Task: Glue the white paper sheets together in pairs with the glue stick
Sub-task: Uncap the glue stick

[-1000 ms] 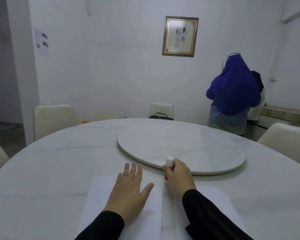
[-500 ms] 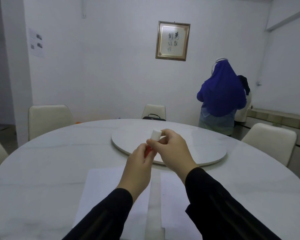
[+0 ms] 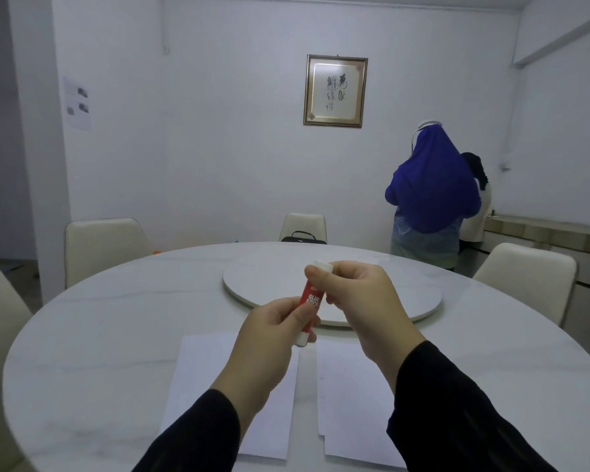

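Midair, above the near half of the round marble table point(image 3: 92, 335), the glue stick point(image 3: 310, 301) sits tilted, cap end up toward 12 o'clock, base end down toward 6. Left hand point(image 3: 269, 338) grips the lower red barrel, thumb and fingers wrapped round it; right hand point(image 3: 358, 298) pinches the white cap point(image 3: 322, 266) between thumb and curled fingers. Cap looks seated, so the step in hand reads as uncapping. To do it well: hold the barrel steady with the left, pull the cap straight along the stick's axis rather than bending it sideways, keep the cap in the right palm or set it close by so it is not lost, then twist the base only a little before glue meets paper. Two white paper sheets lie flat under the hands, left sheet point(image 3: 198, 376) at 7 o'clock, right sheet point(image 3: 351, 403) at 5 o'clock, a narrow strip of table between them; whether either is a stack cannot be told. No glue visible on them yet. Beyond the hands, at 12 o'clock, a raised lazy Susan point(image 3: 273, 277). Cream chairs point(image 3: 103, 247) ring the table; a dark bag point(image 3: 302, 237) rests on the far one. White walls, a framed calligraphy piece point(image 3: 335, 90) at 12, a person in a blue head covering point(image 3: 433, 192) standing at 2 o'clock, back turned.
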`<state>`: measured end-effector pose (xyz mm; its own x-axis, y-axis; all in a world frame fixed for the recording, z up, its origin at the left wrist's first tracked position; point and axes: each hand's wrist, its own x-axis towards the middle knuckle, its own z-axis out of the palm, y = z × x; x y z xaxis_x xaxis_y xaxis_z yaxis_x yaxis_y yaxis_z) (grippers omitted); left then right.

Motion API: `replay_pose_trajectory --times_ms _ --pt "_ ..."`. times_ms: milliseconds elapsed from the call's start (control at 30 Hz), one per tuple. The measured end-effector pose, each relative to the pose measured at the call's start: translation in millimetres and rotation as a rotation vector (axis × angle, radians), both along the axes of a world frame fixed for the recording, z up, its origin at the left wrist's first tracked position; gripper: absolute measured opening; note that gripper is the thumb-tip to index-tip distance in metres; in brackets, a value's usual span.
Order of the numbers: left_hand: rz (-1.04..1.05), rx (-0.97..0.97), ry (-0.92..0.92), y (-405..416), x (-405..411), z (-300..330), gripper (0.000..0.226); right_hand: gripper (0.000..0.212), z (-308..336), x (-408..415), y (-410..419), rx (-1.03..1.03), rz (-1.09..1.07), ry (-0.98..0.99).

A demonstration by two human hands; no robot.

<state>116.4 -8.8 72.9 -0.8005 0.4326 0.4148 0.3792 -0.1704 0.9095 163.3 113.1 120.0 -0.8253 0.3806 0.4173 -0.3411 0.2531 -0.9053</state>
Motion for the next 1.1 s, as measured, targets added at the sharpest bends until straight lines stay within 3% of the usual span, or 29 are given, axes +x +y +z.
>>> replay_pose_trajectory --times_ms 233,367,533,600,667,767,833,967,1033,1100 --pt "-0.552 0.197 -0.457 -13.5 -6.5 -0.8 0.033 0.032 -2.0 3.0 7.3 -0.116 0.314 -0.041" --pt "-0.343 0.162 -0.34 -8.1 -8.2 -1.1 0.04 0.046 -5.5 -1.3 5.9 -0.118 0.183 -0.038" --pt "-0.01 0.005 -0.096 0.9 -3.1 -2.3 0.026 0.034 -10.1 -7.2 5.3 -0.124 -0.031 0.003" --pt "-0.067 0.008 -0.136 -1.0 -4.7 -3.8 0.028 0.04 -10.2 -7.0 8.8 -0.111 0.027 0.0" --pt "-0.272 0.075 -0.295 -5.7 -6.4 -4.1 0.035 0.047 -10.3 -5.8 11.0 -0.102 0.11 -0.004" --pt "-0.448 0.192 -0.449 -8.6 -6.6 -2.4 0.035 0.037 -11.6 -6.5 11.3 -0.177 0.249 -0.013" --pt "-0.291 0.162 -0.366 -4.8 -6.0 -0.9 0.033 0.031 -11.5 -8.0 7.8 -0.132 0.206 -0.029" --pt "0.134 -0.046 0.013 4.9 -1.3 1.4 0.021 0.051 -13.5 -16.8 -1.0 -0.082 -0.03 0.007" --pt "0.165 -0.08 0.052 8.0 -2.3 0.9 0.023 0.045 -10.9 -19.7 -1.5 -0.113 -0.059 -0.003" --pt "0.061 -0.032 -0.063 6.2 -5.2 2.8 0.025 0.04 -7.3 -20.0 0.2 -0.117 -0.014 -0.015"
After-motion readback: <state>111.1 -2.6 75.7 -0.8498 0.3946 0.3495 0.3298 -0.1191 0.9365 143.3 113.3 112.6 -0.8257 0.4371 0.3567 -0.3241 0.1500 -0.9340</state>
